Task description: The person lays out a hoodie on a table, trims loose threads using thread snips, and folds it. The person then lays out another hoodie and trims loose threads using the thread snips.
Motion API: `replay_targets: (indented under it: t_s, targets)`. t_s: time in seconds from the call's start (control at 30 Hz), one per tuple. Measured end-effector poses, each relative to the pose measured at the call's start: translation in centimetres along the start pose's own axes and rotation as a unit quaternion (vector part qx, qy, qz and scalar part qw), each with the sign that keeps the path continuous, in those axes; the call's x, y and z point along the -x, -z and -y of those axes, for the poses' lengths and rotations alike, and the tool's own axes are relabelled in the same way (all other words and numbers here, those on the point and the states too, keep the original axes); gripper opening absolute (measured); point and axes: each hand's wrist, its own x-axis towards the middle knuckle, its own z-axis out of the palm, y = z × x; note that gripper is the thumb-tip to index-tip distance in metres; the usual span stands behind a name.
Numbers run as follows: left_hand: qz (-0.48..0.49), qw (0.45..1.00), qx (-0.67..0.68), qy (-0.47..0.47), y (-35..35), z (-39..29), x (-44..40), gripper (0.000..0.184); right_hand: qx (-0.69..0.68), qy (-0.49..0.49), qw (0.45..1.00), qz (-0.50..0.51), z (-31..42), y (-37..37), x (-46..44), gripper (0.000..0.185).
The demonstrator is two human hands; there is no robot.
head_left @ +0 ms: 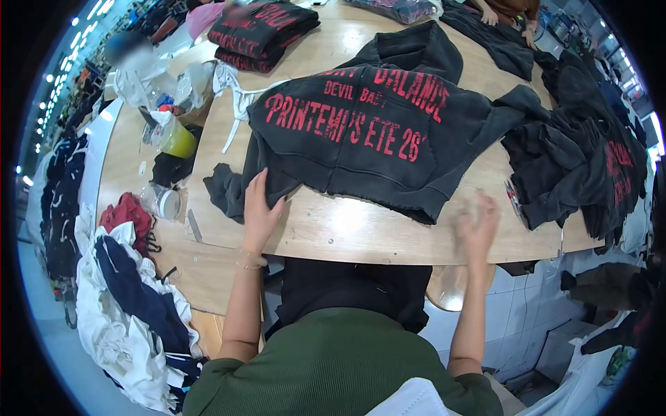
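Observation:
A dark grey hooded jacket (347, 132) with red lettering lies spread on the wooden table (347, 232), its hood toward the far side. My left hand (260, 211) rests at the jacket's lower left, by the sleeve, fingers apart and touching the fabric's edge. Over bare tabletop to the right of the jacket's hem is my right hand (477, 225), blurred by motion, its fingers apart with nothing in them.
Folded dark garments (260, 35) are stacked at the far left. More dark garments (576, 152) lie heaped at the right. A cup of yellow-green liquid (178, 141), a clear jar (168, 204) and red cloth (128, 216) are on the left. Another person's hands (490, 16) touch dark fabric opposite.

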Motion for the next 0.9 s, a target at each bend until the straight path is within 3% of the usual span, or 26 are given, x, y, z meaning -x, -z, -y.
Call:
replay_targets:
  t_s: [0.07,0.13,0.17,0.2,0.27,0.3,0.33,0.37,0.4,0.47,0.53,0.57,0.6,0.63,0.67,0.7,0.73,0.77,0.8,0.83,0.87,0.9]
  targets:
    - [-0.006,0.979,-0.199,0.042,-1.6,-1.1,-1.3,0.069,-0.049,0.028,0.997,0.061,4.6,-0.9,0.9,0.063]
    - [-0.043,0.964,-0.254,0.065,-3.5,-1.8,-3.4,0.069,-0.044,-0.047,0.993,0.097,6.8,-1.9,0.8,0.068]
    - [-0.076,0.962,-0.255,0.061,-4.6,-1.5,-4.6,0.065,-0.049,-0.098,0.992,0.069,7.0,-2.4,0.4,0.066]
    - [-0.077,0.959,-0.263,0.076,-5.2,-1.7,-5.7,0.064,-0.052,-0.093,0.992,0.068,7.1,-2.6,-0.4,0.066]
    - [-0.055,0.963,-0.244,0.100,-6.6,-1.3,-7.3,0.079,-0.305,-0.239,0.919,0.067,7.6,-2.5,-1.5,0.068]
    - [-0.057,0.963,-0.244,0.102,-6.5,-1.5,-8.1,0.079,-0.352,-0.169,0.920,0.043,8.1,-2.2,-2.9,0.068]
    - [-0.042,0.987,-0.128,0.092,-6.2,-2.2,-9.1,0.088,-0.399,-0.096,0.912,0.026,8.7,-2.0,-4.3,0.069]
    - [-0.024,0.996,-0.009,0.081,-5.9,-2.7,-9.9,0.097,-0.355,0.058,0.933,-0.009,9.2,-1.0,-6.4,0.069]
    - [-0.020,0.997,-0.008,0.079,-5.6,-3.1,-10.6,0.097,-0.416,0.066,0.907,0.006,11.9,1.4,-8.6,0.066]
    - [0.035,0.956,0.276,-0.093,-5.3,-3.8,-11.7,0.103,-0.439,0.157,0.885,0.004,16.5,5.2,-12.9,0.061]
    - [0.025,0.965,0.219,-0.142,-5.9,-4.3,-12.0,0.100,-0.434,0.238,0.869,-0.001,20.8,8.1,-16.3,0.055]
    - [0.031,0.949,0.290,-0.123,-6.1,-4.5,-12.4,0.098,-0.395,0.299,0.868,-0.032,22.5,8.9,-18.0,0.054]
    - [0.038,0.927,0.360,-0.102,-6.5,-4.5,-12.7,0.096,-0.408,0.284,0.864,-0.082,23.5,9.0,-20.1,0.042]
    - [0.026,0.798,0.600,-0.049,-7.3,-4.4,-13.0,0.094,-0.450,0.280,0.845,-0.075,25.4,10.4,-20.9,0.040]
    - [0.010,0.780,0.622,-0.070,-6.4,-5.7,-12.2,0.063,-0.520,0.273,0.808,-0.041,28.1,12.5,-20.7,0.039]
    - [-0.013,0.840,0.540,-0.044,-6.2,-5.2,-12.7,0.070,-0.578,0.267,0.771,-0.018,30.2,14.3,-20.5,0.039]
    - [-0.099,0.904,0.403,-0.106,-5.4,-5.9,-13.6,0.069,-0.610,0.265,0.747,-0.010,31.9,16.1,-20.3,0.039]
    - [-0.202,0.937,0.249,-0.139,-4.5,-6.7,-14.6,0.068,-0.606,0.216,0.764,-0.053,32.9,17.8,-19.3,0.038]
    - [-0.215,0.950,0.210,-0.080,-1.7,-7.9,-14.7,0.056,-0.597,0.202,0.771,-0.093,32.9,18.7,-19.6,0.036]
    - [-0.307,0.936,0.171,-0.013,-0.4,-6.8,-16.0,0.044,-0.585,0.186,0.778,-0.133,32.8,19.6,-19.8,0.035]
    - [-0.325,0.920,0.221,-0.019,1.9,-5.6,-17.5,0.036,-0.564,0.197,0.783,-0.171,31.4,20.5,-20.9,0.034]
    - [-0.346,0.935,0.073,-0.029,5.8,-7.0,-17.6,0.032,-0.542,0.206,0.787,-0.210,30.1,21.4,-22.0,0.032]
